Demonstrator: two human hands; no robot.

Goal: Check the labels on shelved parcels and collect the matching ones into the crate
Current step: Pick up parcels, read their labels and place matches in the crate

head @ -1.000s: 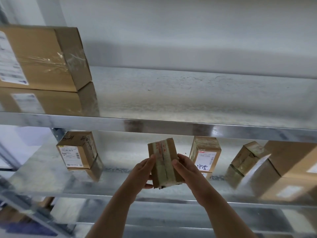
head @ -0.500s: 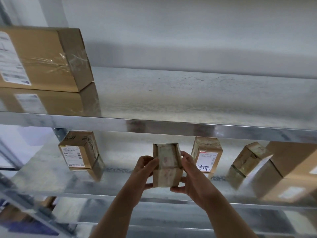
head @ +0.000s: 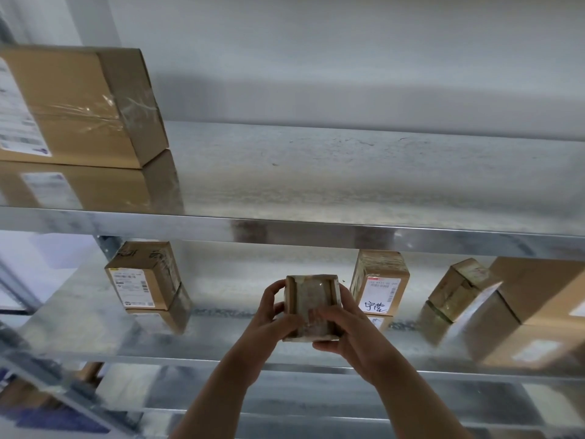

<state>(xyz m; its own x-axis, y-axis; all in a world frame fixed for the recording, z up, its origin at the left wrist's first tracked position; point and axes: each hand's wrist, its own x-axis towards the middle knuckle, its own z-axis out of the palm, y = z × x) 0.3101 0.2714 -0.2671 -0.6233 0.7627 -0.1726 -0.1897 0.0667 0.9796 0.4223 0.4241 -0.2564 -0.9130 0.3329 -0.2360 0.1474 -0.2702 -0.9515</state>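
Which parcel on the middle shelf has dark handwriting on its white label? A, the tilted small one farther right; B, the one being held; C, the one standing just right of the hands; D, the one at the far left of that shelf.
C: the upright parcel just right of the hands shows handwritten dark characters low on its white label, while the held parcel faces the camera with only a taped side.

Only the upright parcel [head: 380, 282] on the middle shelf is showing readable writing: black handwritten characters "宁营" (second one uncertain) on its white label [head: 379, 294]. Printed lines and barcodes elsewhere are blurring beyond reading.
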